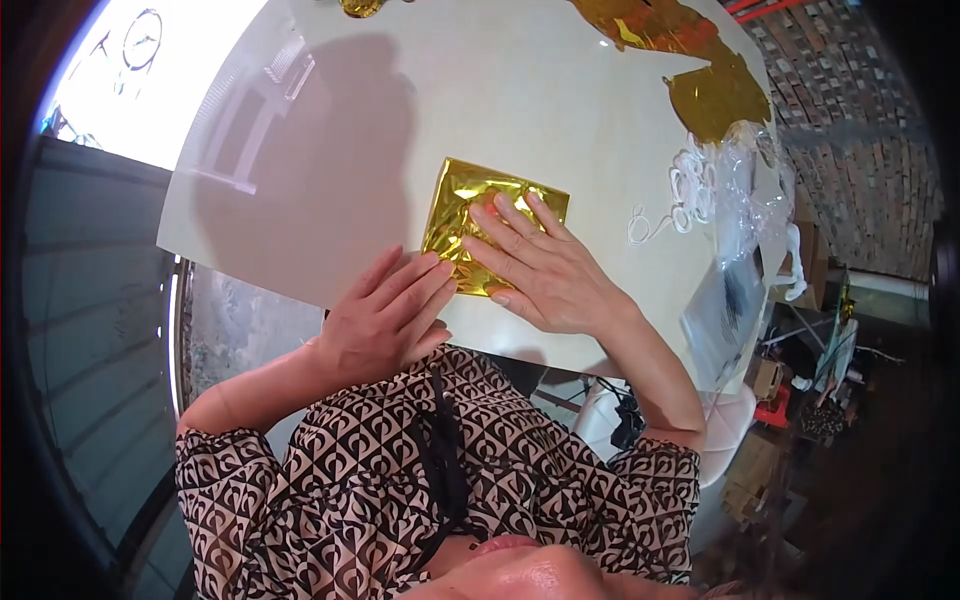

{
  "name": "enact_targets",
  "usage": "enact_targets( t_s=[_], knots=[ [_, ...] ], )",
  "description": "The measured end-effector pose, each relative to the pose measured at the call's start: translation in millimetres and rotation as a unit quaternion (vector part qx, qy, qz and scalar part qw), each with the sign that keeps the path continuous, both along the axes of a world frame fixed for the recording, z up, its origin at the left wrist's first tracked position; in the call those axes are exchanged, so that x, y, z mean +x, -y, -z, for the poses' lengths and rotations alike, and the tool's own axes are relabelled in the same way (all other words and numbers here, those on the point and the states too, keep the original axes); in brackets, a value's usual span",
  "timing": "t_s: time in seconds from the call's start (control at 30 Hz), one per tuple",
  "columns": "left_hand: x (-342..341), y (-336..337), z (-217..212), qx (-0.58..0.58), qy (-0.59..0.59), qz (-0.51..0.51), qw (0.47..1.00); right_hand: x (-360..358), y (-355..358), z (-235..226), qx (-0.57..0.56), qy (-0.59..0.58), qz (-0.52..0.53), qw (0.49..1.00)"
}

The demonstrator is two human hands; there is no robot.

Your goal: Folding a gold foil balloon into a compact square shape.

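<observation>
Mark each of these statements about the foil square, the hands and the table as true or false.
1. The right hand lies flat on the gold foil square. True.
2. The left hand holds scissors. False: it holds nothing and rests flat beside the foil.
3. The table is black. False: it is white.
4. More gold foil lies at the table's far right. True.
5. Clear plastic wrap lies right of the square. True.

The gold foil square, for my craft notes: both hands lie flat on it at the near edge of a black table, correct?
Not quite. The head view shows the table is white, not black. The left hand and right hand do lie flat on the gold foil square near its front edge.
</observation>
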State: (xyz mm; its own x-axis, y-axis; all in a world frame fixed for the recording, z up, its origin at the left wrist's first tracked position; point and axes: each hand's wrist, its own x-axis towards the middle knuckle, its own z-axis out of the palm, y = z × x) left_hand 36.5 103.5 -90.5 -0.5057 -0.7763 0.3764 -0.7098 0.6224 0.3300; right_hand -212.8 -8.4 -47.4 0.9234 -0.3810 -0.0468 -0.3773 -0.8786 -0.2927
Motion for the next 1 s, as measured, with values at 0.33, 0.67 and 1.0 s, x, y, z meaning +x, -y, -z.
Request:
enact_targets(
  t_s=[0.33, 0.67, 1.0],
  knots=[
    [-5, 10, -22, 0.005, 0.070, 0.050, 0.996, 2, 1, 2, 0.020, 0.017, 0.005, 1.000],
    [-2, 14, -9, 0.080, 0.025, 0.091, 0.992, -1, -3, 3, 0.017, 0.019, 0.013, 1.000],
    [-6, 16, -17, 0.086, 0.003, 0.078, 0.993, -29, 10, -4, 0.024, 0.128, 0.163, 0.978]
  ],
)
